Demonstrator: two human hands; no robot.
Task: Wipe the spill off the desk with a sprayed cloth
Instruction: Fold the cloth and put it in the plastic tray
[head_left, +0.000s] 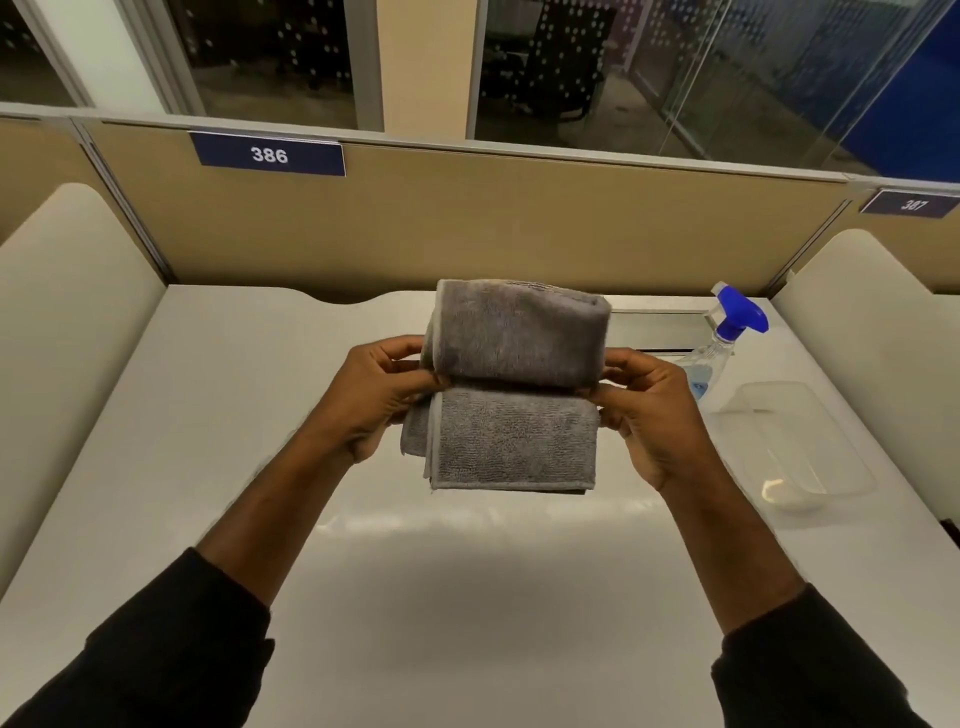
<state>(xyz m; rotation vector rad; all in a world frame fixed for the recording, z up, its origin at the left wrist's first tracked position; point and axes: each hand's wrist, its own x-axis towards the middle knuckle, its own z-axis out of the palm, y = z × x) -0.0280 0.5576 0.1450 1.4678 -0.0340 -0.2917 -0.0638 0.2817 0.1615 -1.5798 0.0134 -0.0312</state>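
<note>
A grey cloth (514, 395), folded over on itself, hangs in the air above the middle of the white desk (208, 415). My left hand (374, 395) pinches its left edge at the fold, and my right hand (644, 410) pinches its right edge. A clear spray bottle (719, 345) with a blue trigger head stands on the desk at the right, a little beyond my right hand. No spill shows on the desk surface from here; the part under the cloth is hidden.
A clear plastic container (795, 447) sits on the desk at the right, nearer than the bottle. Cream side dividers (67, 312) flank the desk, and a tan partition (467, 223) with a "386" label closes the back.
</note>
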